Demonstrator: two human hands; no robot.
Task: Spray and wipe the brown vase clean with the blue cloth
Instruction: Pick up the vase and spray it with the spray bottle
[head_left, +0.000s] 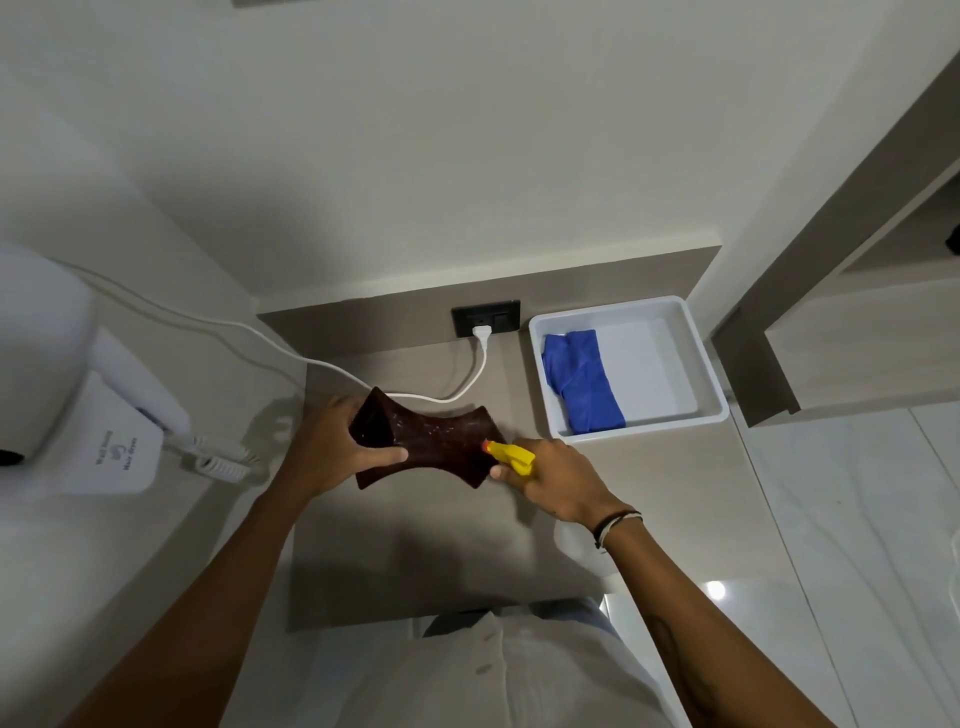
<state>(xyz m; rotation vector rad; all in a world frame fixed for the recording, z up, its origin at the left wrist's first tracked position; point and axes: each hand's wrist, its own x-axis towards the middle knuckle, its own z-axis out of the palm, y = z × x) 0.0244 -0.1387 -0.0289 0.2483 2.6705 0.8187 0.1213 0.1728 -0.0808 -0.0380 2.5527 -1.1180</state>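
Two hands were at work over the wooden counter (649, 493), and the job looked to be in its first half. The left hand (332, 452) was wrapped around one flared end of the brown vase (431, 441), thumb across its near side, holding it tipped on its side just above the counter; whether the far end touched the surface could not be told. The right hand (550, 478) was curled around a spray bottle (511, 456), whose yellow trigger head with its orange nozzle sat almost against the vase's other end, aimed at it. Pale specks on the dark surface may have been droplets or dust; the picture did not settle that. Spraying therefore seemed under way or about to begin. Wiping appeared not yet begun: the blue cloth (582, 384) lay folded and untouched in the white tray (706, 364) by the wall, well apart from both hands. What was left, by that reckoning, was to finish misting, put the bottle down, fetch the cloth and rub the vase over.
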